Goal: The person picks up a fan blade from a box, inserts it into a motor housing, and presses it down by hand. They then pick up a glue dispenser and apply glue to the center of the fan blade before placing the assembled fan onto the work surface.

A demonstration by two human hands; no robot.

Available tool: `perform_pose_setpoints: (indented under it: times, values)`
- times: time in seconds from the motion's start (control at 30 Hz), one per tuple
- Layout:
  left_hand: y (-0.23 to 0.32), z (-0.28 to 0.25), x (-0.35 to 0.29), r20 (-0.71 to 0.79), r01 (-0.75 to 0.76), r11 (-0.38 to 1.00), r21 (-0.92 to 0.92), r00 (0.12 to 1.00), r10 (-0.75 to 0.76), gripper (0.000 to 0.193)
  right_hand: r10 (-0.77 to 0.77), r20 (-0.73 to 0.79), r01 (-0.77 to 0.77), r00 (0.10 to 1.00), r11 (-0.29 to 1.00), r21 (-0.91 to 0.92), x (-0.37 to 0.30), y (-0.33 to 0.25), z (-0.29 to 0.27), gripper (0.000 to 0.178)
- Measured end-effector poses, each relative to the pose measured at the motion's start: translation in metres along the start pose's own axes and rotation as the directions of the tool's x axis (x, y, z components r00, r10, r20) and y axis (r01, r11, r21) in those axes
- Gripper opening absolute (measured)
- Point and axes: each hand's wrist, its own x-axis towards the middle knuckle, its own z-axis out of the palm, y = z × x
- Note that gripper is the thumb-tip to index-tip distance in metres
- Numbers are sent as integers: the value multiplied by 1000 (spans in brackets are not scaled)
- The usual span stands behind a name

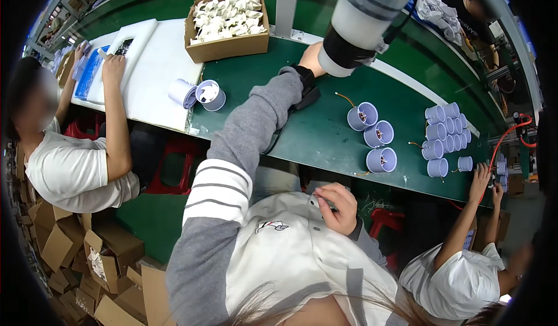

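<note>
My left arm, in a grey sleeve with white stripes, stretches forward over the green workbench (302, 131). My left hand (312, 59) reaches behind a large translucent white cylinder (361, 20) with a black lower band, which comes in from the top edge. That cylinder hides the fingers, so I cannot tell whether they hold anything. Close to my chest is my right hand (338, 208), its fingers loosely bent and the thumb apart, with no object visible in it. Three lilac cups (379, 133) with small parts and wires inside stand on the bench, right of my left arm.
A cardboard box (228, 48) of white pieces stands at the far left. Two lilac cups (210, 95) sit beside white foam sheeting (152, 70). Many more cups (447, 129) cluster at right. Co-workers sit on both sides; a co-worker's hand (480, 177) is near the right-hand cups.
</note>
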Motion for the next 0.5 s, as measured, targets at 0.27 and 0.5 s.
perform_pose_setpoints:
  times: [0.27, 0.5]
  values:
    - [89, -75, -69, 110, 422, 907, -14, 902, -418, 50, -134, 180, 126, 975, 991, 54, 67, -26, 5, 25]
    - [82, -132, -158, -87, 327, 925, -192, 934, -348, 49, -228, -135, 227, 964, 974, -26, 244, -44, 98, 15]
